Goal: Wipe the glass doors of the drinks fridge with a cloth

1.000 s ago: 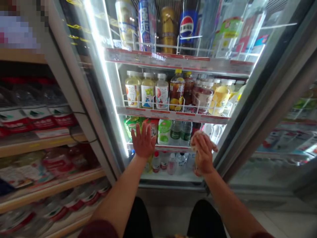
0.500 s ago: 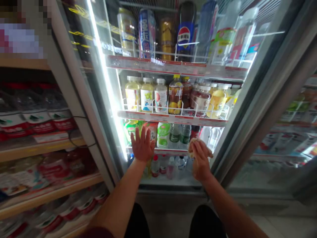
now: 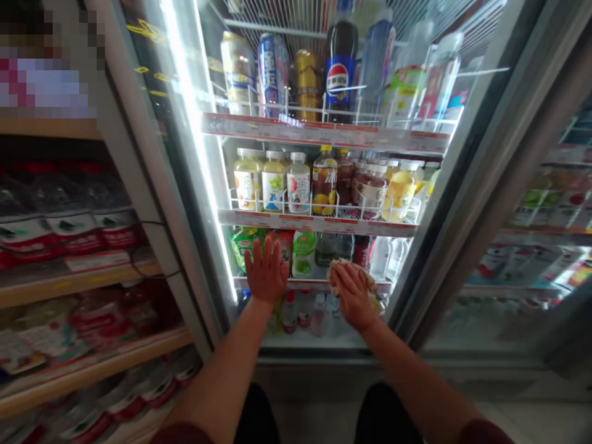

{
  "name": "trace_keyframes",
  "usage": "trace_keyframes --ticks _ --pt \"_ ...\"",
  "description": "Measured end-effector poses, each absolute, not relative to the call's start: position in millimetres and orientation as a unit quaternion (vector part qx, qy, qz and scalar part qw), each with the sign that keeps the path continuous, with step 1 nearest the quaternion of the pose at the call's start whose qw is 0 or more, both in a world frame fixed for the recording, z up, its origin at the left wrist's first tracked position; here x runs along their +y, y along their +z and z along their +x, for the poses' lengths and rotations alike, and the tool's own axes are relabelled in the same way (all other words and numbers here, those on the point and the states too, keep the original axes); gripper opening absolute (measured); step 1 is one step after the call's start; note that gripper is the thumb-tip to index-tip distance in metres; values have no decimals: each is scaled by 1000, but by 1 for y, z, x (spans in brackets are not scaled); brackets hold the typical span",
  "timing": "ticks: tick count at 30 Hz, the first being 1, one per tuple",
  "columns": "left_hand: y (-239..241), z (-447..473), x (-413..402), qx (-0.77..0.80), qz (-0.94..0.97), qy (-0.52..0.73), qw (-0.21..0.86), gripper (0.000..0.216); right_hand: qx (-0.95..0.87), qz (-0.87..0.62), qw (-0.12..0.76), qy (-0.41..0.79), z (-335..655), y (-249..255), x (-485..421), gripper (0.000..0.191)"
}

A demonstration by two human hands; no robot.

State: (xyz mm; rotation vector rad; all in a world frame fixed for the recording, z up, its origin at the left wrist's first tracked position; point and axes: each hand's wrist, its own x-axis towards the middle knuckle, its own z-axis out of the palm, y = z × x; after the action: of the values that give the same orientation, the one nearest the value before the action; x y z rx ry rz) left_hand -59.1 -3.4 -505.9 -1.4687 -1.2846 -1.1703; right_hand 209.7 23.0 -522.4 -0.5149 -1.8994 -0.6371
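A glass-fronted drinks fridge (image 3: 319,356) stands before me, its glass door between my hands and the bottles. My left hand (image 3: 267,271) lies flat with fingers spread, at the height of the third shelf, apparently against the glass. Under my right hand (image 3: 355,296) is a crumpled beige cloth (image 3: 340,277), pressed towards the glass to the right of the left hand. Behind the hands are a green-labelled bottle (image 3: 304,254) and a green package (image 3: 243,246), partly covered.
Cans and a cola bottle (image 3: 340,77) fill the top shelf; juice and tea bottles (image 3: 299,185) line the one below. Wooden shelves (image 3: 92,348) with packed bottles stand at my left. A metal door frame (image 3: 467,216) runs up the right side, with another fridge beyond.
My right hand has moved left across the glass with the cloth, closer to my left hand. The left hand keeps its place. The view has tilted slightly.
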Motion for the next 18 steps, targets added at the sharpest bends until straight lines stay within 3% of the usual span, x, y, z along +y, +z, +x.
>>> trace_keyframes --ticks 6,13,18 --pt "-506 -59 -3 -523 -580 -458 425 62 -777 -220 531 -258 201 -482 30 65" --pt "-507 -60 -3 -524 -584 -459 416 62 -788 -239 498 -273 188 -507 13 60" --pt "-508 -61 -1 -520 -578 -466 422 62 -775 -235 513 -283 185 -482 20 60"
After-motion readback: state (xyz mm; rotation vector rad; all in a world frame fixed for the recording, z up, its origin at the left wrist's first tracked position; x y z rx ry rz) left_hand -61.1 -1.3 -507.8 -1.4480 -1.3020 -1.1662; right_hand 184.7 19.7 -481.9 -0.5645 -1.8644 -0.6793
